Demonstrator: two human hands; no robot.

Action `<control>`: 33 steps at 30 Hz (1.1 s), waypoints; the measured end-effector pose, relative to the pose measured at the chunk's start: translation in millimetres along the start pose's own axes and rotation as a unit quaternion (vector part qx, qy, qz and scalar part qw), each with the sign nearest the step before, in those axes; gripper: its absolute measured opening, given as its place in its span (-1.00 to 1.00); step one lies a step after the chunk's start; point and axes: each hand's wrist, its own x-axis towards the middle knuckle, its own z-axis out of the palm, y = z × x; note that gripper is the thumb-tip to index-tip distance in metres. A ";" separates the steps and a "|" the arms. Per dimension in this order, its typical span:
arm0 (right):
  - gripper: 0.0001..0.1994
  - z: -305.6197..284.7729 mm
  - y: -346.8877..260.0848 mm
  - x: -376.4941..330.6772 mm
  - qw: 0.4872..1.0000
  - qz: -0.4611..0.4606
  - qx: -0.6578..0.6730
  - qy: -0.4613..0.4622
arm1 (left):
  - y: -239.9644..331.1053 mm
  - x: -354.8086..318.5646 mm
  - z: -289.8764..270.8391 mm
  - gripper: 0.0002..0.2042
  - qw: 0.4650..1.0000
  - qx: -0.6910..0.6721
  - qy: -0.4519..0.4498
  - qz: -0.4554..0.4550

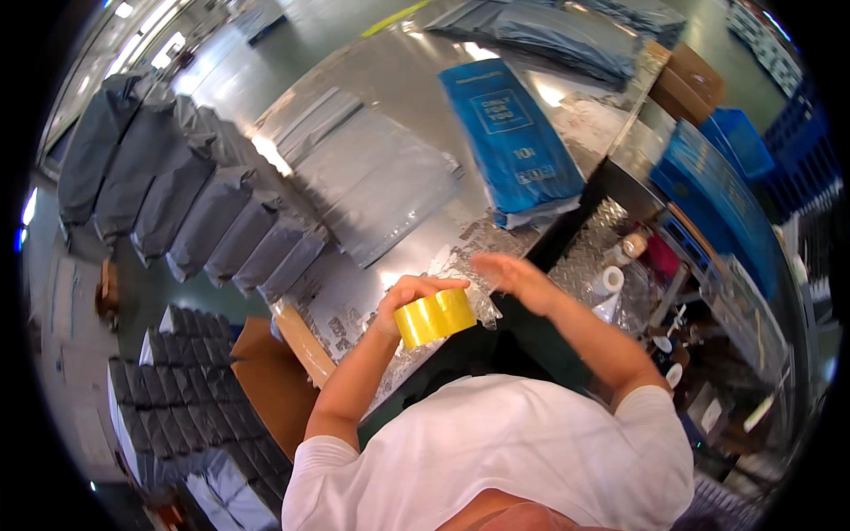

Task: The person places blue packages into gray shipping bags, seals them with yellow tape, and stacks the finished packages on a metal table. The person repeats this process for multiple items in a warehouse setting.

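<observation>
My left hand [411, 292] is closed around a wide roll of yellow tape [435, 319], held over the near edge of the metal table [416, 232]. The fingers lie along the top and far side of the roll. Just right of it is my right hand [521, 280], slightly blurred, its fingers stretched out toward the roll but apart from it. A crumpled clear scrap [485, 305] shows between the two hands, near the table edge; what it hangs from I cannot tell. Beyond them, a blue printed plastic package [513, 142] and a flat stack of grey plastic bags [367, 173] lie on the table.
Several full grey bags [190, 195] stand in a row at the left. Below them are stacked dark bundles [190, 380] and an open cardboard box [276, 380]. Grey packages [549, 35] lie at the far end. A cluttered shelf with white rolls [607, 281] is at the right.
</observation>
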 end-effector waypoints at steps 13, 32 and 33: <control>-0.80 207.4 56.1 -191.1 0.918 -0.040 0.019 0.394 | -93.3 -89.0 26.8 -0.39 0.943 -0.055 -0.139 -0.297; -0.63 536.6 220.6 -481.3 0.658 -0.155 0.042 0.736 | -209.9 -348.3 283.2 -0.84 0.571 0.222 -0.773 -0.164; -0.67 548.2 242.5 -498.4 0.624 -0.190 0.061 0.756 | -216.8 -378.3 295.5 -0.85 0.575 0.216 -0.766 -0.190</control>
